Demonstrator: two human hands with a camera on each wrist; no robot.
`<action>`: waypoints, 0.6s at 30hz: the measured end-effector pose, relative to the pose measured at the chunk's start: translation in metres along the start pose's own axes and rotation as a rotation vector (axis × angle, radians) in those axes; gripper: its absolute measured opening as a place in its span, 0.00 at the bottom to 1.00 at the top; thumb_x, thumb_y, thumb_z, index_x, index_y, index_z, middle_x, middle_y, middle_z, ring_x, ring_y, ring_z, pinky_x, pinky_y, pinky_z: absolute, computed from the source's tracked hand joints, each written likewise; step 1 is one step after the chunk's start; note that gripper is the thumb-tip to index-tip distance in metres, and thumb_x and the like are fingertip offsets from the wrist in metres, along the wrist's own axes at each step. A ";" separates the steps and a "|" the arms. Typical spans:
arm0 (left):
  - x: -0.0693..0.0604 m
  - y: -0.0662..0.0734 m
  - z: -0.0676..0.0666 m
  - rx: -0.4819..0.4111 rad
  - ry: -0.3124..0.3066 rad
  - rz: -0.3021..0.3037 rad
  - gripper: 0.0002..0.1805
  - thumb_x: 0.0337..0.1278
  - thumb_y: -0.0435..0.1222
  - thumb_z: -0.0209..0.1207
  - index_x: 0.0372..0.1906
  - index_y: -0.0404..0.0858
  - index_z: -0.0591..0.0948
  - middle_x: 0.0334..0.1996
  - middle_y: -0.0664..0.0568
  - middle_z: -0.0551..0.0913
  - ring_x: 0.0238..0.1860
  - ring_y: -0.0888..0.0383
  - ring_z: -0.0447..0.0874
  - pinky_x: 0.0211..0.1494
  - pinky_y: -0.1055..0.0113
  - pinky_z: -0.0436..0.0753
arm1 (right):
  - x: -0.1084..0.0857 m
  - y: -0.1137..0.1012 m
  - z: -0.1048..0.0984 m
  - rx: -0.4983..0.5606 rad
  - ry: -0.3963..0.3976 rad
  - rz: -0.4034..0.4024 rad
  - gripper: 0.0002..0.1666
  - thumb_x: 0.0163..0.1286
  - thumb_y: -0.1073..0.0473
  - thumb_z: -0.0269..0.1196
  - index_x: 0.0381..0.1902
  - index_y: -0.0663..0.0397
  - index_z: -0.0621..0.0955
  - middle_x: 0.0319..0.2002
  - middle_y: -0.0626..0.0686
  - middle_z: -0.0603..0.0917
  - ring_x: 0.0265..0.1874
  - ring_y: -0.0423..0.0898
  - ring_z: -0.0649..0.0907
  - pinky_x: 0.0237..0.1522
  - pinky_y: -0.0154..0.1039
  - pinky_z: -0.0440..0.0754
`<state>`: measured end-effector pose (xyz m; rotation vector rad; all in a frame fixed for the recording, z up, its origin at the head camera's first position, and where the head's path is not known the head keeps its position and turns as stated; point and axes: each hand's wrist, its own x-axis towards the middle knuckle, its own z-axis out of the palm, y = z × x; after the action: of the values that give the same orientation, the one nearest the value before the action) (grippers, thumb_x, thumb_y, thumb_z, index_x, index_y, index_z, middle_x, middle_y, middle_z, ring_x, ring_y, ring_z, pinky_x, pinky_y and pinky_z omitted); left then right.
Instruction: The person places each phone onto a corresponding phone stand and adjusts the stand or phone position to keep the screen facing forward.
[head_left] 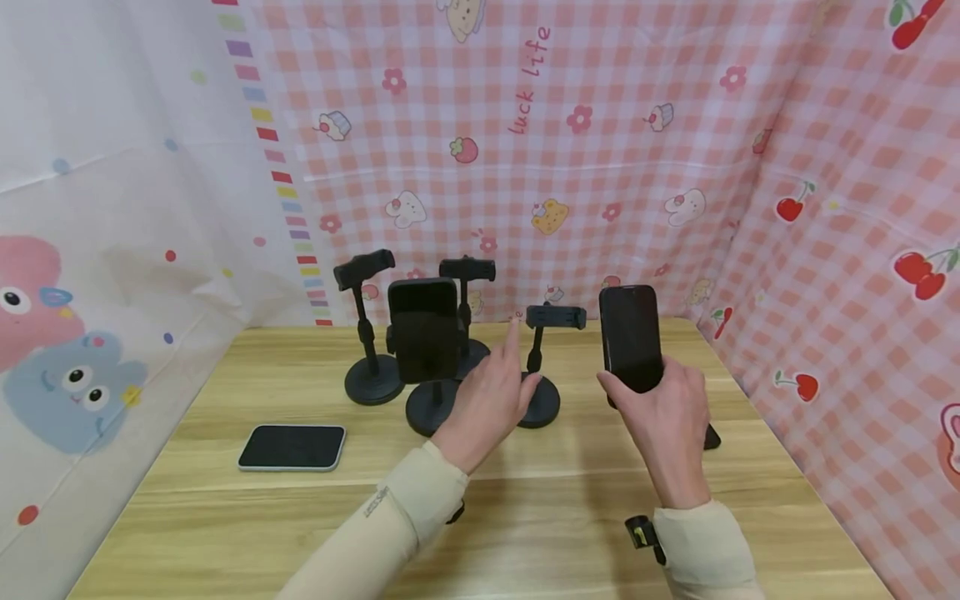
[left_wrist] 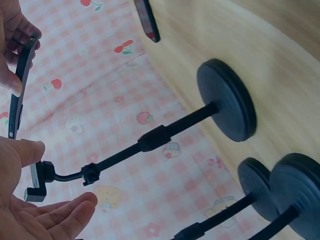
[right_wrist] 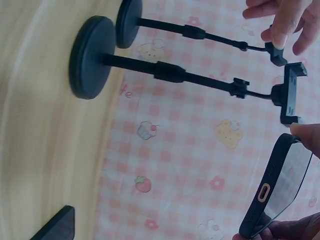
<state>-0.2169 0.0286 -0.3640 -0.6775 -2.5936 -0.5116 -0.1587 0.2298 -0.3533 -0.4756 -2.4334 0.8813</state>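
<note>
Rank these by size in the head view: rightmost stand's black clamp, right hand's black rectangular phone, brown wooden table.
1. Brown wooden table
2. Black rectangular phone
3. Black clamp

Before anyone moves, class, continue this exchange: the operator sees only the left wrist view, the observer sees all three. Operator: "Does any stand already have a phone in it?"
Observer: Yes, in the head view one stand bears a mounted phone.
Operator: I see the held phone nearly edge-on, in the right hand. Which way does it face?
Observer: Its dark screen faces the head camera.
</note>
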 end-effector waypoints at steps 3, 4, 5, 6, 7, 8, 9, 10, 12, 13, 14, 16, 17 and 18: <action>0.006 0.004 -0.003 -0.031 0.032 -0.011 0.44 0.68 0.48 0.59 0.76 0.31 0.52 0.52 0.40 0.80 0.34 0.54 0.85 0.32 0.66 0.83 | 0.001 -0.007 0.000 0.017 0.003 -0.020 0.52 0.55 0.30 0.69 0.60 0.67 0.75 0.49 0.65 0.74 0.48 0.61 0.72 0.46 0.61 0.71; 0.008 0.005 -0.003 -0.047 0.036 -0.016 0.44 0.68 0.47 0.59 0.77 0.31 0.51 0.53 0.40 0.80 0.34 0.53 0.85 0.32 0.65 0.84 | 0.001 -0.009 0.000 0.022 0.005 -0.029 0.52 0.55 0.30 0.69 0.60 0.67 0.75 0.49 0.66 0.74 0.48 0.61 0.72 0.46 0.60 0.71; 0.010 0.006 -0.004 -0.060 0.037 -0.021 0.44 0.68 0.47 0.59 0.77 0.31 0.51 0.54 0.40 0.80 0.35 0.53 0.85 0.33 0.65 0.84 | 0.001 -0.011 0.000 0.028 0.005 -0.037 0.52 0.54 0.30 0.70 0.60 0.67 0.75 0.49 0.65 0.74 0.48 0.61 0.72 0.45 0.60 0.71; 0.012 0.007 -0.005 -0.071 0.038 -0.024 0.44 0.68 0.47 0.59 0.76 0.32 0.51 0.55 0.39 0.79 0.36 0.53 0.85 0.34 0.64 0.84 | 0.001 -0.014 0.001 0.034 0.006 -0.043 0.51 0.54 0.31 0.70 0.60 0.67 0.75 0.48 0.65 0.74 0.47 0.60 0.72 0.45 0.60 0.72; 0.014 0.008 -0.005 -0.081 0.037 -0.026 0.44 0.68 0.46 0.59 0.76 0.32 0.51 0.55 0.39 0.79 0.35 0.52 0.85 0.34 0.64 0.84 | 0.001 -0.016 0.002 0.040 0.006 -0.049 0.51 0.54 0.30 0.70 0.59 0.67 0.76 0.47 0.64 0.74 0.47 0.60 0.72 0.45 0.59 0.72; 0.016 0.009 -0.006 -0.088 0.039 -0.024 0.43 0.69 0.46 0.59 0.76 0.31 0.51 0.56 0.39 0.79 0.34 0.53 0.85 0.33 0.64 0.84 | 0.001 -0.018 0.002 0.048 0.003 -0.053 0.50 0.54 0.30 0.70 0.59 0.66 0.76 0.47 0.64 0.74 0.47 0.59 0.72 0.45 0.59 0.72; 0.017 0.009 -0.006 -0.090 0.041 -0.023 0.43 0.69 0.45 0.59 0.76 0.31 0.52 0.55 0.39 0.79 0.31 0.53 0.84 0.32 0.64 0.83 | 0.000 -0.021 0.003 0.054 -0.002 -0.057 0.50 0.54 0.30 0.70 0.59 0.66 0.76 0.47 0.64 0.74 0.47 0.59 0.72 0.44 0.59 0.72; 0.019 0.010 -0.007 -0.087 0.044 -0.018 0.42 0.69 0.45 0.59 0.76 0.31 0.52 0.55 0.40 0.78 0.28 0.54 0.83 0.29 0.65 0.82 | 0.000 -0.023 0.004 0.063 -0.006 -0.061 0.49 0.54 0.30 0.70 0.58 0.66 0.76 0.46 0.63 0.74 0.47 0.59 0.72 0.44 0.58 0.72; 0.021 0.011 -0.008 -0.077 0.054 -0.008 0.41 0.69 0.44 0.59 0.75 0.31 0.53 0.57 0.40 0.78 0.24 0.55 0.82 0.26 0.65 0.81 | 0.000 -0.028 0.005 0.077 -0.019 -0.067 0.50 0.54 0.30 0.70 0.59 0.65 0.76 0.47 0.63 0.74 0.48 0.59 0.72 0.46 0.59 0.71; 0.022 0.011 -0.009 -0.072 0.056 -0.004 0.41 0.69 0.44 0.59 0.75 0.31 0.53 0.56 0.40 0.78 0.22 0.55 0.80 0.24 0.66 0.79 | 0.000 -0.031 0.006 0.083 -0.028 -0.069 0.50 0.54 0.30 0.70 0.59 0.65 0.76 0.47 0.63 0.74 0.48 0.59 0.72 0.47 0.59 0.71; 0.024 0.011 -0.009 -0.064 0.056 0.000 0.40 0.69 0.43 0.58 0.75 0.31 0.53 0.58 0.40 0.77 0.20 0.56 0.79 0.22 0.67 0.78 | 0.000 -0.033 0.007 0.090 -0.035 -0.071 0.49 0.54 0.30 0.70 0.59 0.64 0.76 0.48 0.63 0.74 0.48 0.59 0.72 0.47 0.59 0.71; 0.026 0.012 -0.010 -0.065 0.055 0.001 0.40 0.69 0.43 0.59 0.76 0.32 0.54 0.60 0.40 0.76 0.18 0.57 0.77 0.20 0.68 0.76 | 0.000 -0.037 0.009 0.104 -0.053 -0.076 0.49 0.54 0.30 0.70 0.59 0.63 0.77 0.48 0.62 0.74 0.47 0.58 0.73 0.47 0.58 0.71; 0.027 0.012 -0.010 -0.067 0.056 0.002 0.39 0.69 0.42 0.59 0.75 0.32 0.54 0.60 0.40 0.76 0.17 0.58 0.75 0.19 0.68 0.75 | 0.000 -0.038 0.010 0.110 -0.061 -0.079 0.49 0.54 0.29 0.70 0.58 0.63 0.77 0.47 0.62 0.74 0.46 0.58 0.73 0.47 0.58 0.72; 0.028 0.012 -0.011 -0.070 0.058 0.003 0.39 0.69 0.42 0.59 0.75 0.32 0.55 0.60 0.41 0.77 0.17 0.58 0.75 0.19 0.68 0.75 | 0.000 -0.040 0.011 0.119 -0.066 -0.083 0.47 0.54 0.30 0.70 0.57 0.62 0.77 0.47 0.62 0.75 0.46 0.58 0.73 0.47 0.57 0.72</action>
<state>-0.2297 0.0443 -0.3386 -0.6795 -2.5306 -0.6140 -0.1703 0.1953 -0.3341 -0.3037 -2.4236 1.0140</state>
